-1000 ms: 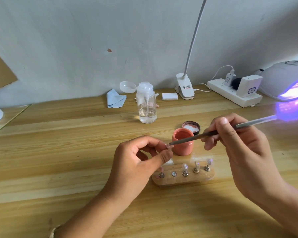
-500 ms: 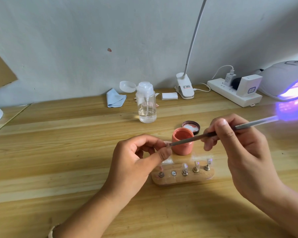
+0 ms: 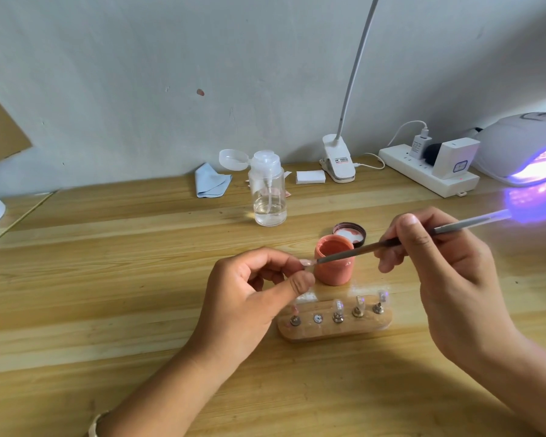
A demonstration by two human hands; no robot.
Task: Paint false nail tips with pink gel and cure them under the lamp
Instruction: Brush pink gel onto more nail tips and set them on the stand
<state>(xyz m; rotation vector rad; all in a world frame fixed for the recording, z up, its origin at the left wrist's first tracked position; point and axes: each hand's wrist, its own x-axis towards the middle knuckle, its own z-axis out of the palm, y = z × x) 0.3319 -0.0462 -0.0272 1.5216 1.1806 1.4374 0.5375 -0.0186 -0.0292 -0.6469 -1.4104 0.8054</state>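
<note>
1. The nail tip point(image 3: 306, 263) is pinched between the thumb and forefinger of the left hand point(image 3: 252, 298), above the middle of the tabletop point(image 3: 108, 279) and just left of the open pink gel jar point(image 3: 334, 263).
2. The brush point(image 3: 375, 246) is gripped pen-fashion by the curled fingers of the right hand point(image 3: 448, 279). Its long axis runs from the bristle end, low and left, up and right toward the curing lamp point(image 3: 524, 149) at the far right corner.
3. The bristle end meets the right end of the nail tip. The nail tip therefore lies to the left of the right-hand fingers, along the line of the brush shaft. A stroke along that line is judged to be the coming move.
4. The left hand is the nearer to the nail tip. The right hand is kept well apart from it, by the length of the shaft.
5. The following are counted:
   - one nail tip in hand;
   - one wooden holder point(image 3: 334, 331) with five studs;
   - four studs carrying tips, the leftmost apparently pink, three clear;
   - one bare stud, second from the left;
   - one jar, one jar lid point(image 3: 349, 232), one brush;
   - one lamp, lit violet.
</note>
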